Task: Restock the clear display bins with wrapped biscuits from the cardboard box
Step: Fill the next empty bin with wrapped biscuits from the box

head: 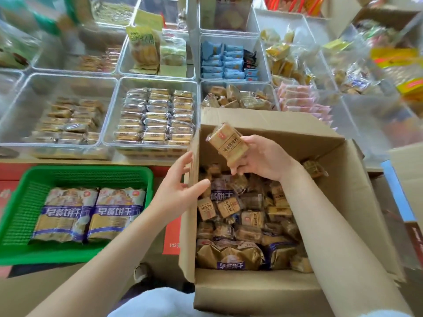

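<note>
Cardboard box (263, 291) holds loose wrapped biscuits (249, 216) and larger bags. Right hand (263, 160) clamps a stack of biscuit packs (229, 144) above the box. Left hand (180, 186), fingers apart, touches the box's left wall. Clear bin (109, 124) beyond stands nearly full in neat rows; green basket (20, 216) holds two bags.

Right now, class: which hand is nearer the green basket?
Left. The left hand rests on the cardboard box wall beside the green basket; the right hand holds biscuits over the box.
</note>
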Tool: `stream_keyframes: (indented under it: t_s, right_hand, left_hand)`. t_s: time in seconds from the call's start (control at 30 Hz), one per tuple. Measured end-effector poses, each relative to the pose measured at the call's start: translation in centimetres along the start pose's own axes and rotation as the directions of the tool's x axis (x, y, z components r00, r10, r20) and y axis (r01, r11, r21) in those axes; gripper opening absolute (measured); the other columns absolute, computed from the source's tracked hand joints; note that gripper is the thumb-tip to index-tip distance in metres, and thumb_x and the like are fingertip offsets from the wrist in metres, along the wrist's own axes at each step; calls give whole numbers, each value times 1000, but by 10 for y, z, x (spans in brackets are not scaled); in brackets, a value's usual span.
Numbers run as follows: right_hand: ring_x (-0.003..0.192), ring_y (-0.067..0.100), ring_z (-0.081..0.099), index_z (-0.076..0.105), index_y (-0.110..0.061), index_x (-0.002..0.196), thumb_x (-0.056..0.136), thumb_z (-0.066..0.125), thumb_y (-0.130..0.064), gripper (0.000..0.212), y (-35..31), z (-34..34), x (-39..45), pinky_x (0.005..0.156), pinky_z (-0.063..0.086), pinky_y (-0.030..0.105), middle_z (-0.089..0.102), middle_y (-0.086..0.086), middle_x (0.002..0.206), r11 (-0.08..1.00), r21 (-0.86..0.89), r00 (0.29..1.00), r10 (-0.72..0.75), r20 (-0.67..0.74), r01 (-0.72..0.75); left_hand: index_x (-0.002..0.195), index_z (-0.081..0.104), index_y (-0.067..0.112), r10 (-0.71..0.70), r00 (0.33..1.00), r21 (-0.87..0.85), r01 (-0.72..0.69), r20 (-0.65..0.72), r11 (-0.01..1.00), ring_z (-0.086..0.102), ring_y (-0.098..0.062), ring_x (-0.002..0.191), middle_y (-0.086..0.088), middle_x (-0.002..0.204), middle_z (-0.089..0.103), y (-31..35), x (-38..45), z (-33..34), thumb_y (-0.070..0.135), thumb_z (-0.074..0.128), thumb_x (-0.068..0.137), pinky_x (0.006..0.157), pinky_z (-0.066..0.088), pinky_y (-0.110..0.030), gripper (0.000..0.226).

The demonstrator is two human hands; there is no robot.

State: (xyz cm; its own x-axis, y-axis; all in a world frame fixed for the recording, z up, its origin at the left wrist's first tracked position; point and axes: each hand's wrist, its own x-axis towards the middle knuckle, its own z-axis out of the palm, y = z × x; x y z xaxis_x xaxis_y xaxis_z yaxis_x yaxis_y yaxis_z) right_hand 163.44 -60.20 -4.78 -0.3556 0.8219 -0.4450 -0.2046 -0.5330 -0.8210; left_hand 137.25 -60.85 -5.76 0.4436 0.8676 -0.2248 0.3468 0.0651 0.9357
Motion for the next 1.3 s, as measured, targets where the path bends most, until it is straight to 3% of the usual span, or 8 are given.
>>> stream_keyframes:
  t_s: [0.13,0.3,0.43,0.63,0.83,1.0,1.17,1.3]
  right_hand:
    - [81,36,54,58,0,122,106,27,-34,48,-21,65,13,73,44,41,62,24,99,993,-114,991,-15,134,30]
    - [88,40,65,62,0,124,108,38,-37,47,-34,155,69,73,51,39,72,22,106,898,-437,996,14,-94,-54]
    - [87,0,70,68,-25,111,99,61,-37,18,-39,234,139,71,54,17,74,-8,98,713,-692,966,-88,-245,-111]
    - [99,14,67,62,-28,121,95,68,-27,27,-24,317,266,86,59,34,69,-2,106,622,-758,945,-88,-315,-195]
    - [95,16,63,58,-19,118,93,68,-26,27,-34,322,352,83,55,34,64,-6,103,451,-807,763,-340,-549,-380]
    - [94,20,62,56,-16,116,95,64,-22,23,-35,316,425,77,55,37,62,0,112,181,-852,761,-387,-521,-491]
    - [102,28,62,49,-10,119,92,56,0,29,-20,303,488,73,41,34,60,9,118,-288,-775,825,-265,-500,-562]
    - [105,30,63,49,-6,125,93,54,4,34,0,299,514,72,41,34,62,10,119,-393,-734,821,-114,-559,-554]
  left_hand:
    - [137,46,48,129,990,-202,-138,-55,970,61,1,112,16,130,58,25,10,-49,54,74,79,82,54,-16,64]
    - [127,61,25,119,992,-307,-124,-34,944,72,-21,98,-12,112,68,7,20,-142,17,66,94,73,60,-30,34]
    - [117,63,40,112,993,-208,-116,-32,971,71,-22,98,-9,110,67,-46,28,-238,19,70,93,74,63,-38,32]
    - [125,62,30,55,995,10,-56,82,998,64,-10,102,6,113,65,-119,64,-366,27,70,93,81,60,-31,33]
    - [125,65,14,-1,995,528,54,-102,848,58,-23,112,-5,121,66,-200,120,-460,42,57,98,95,46,-39,39]
    - [113,61,18,-19,996,665,73,-88,744,62,-25,97,-5,108,68,-230,152,-472,45,45,101,78,51,-37,34]
    - [103,61,20,41,995,752,38,-87,658,61,-21,81,0,91,66,-246,159,-465,55,30,99,60,51,-33,47]
    - [108,63,19,69,996,798,-2,-50,603,62,-21,82,-1,91,67,-250,163,-466,56,29,100,59,50,-32,51]
